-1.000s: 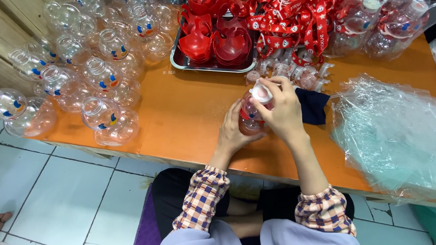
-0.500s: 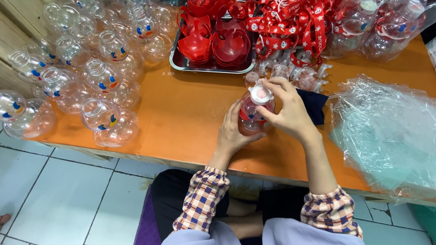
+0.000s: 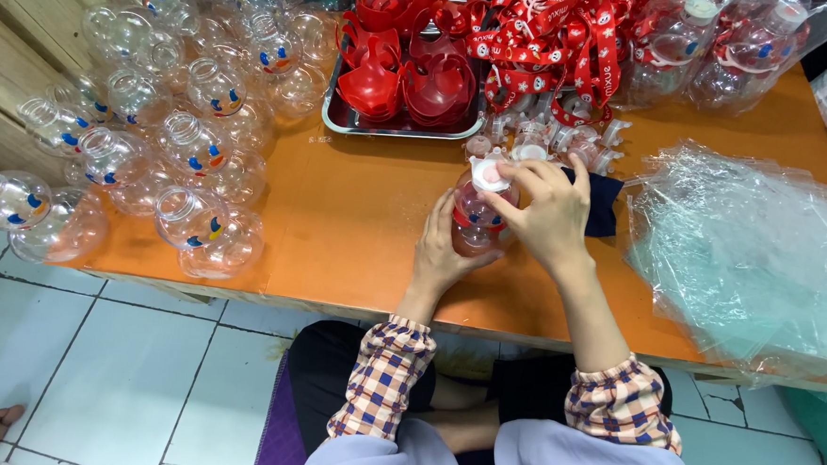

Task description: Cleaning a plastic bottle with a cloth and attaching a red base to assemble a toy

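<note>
Centrally, just in front of the metal tray (image 3: pixel 339 120) of red plastic parts, the left hand (image 3: pixel 441 253) is wrapped around a clear bottle (image 3: pixel 475 222) with a red band, while the right hand (image 3: pixel 551 211) pinches its white cap (image 3: pixel 485 173) from above.

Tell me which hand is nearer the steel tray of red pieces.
Right. The right hand is at the bottle's white cap, just below the tray; the left hand grips the bottle lower down, farther from it.
</note>
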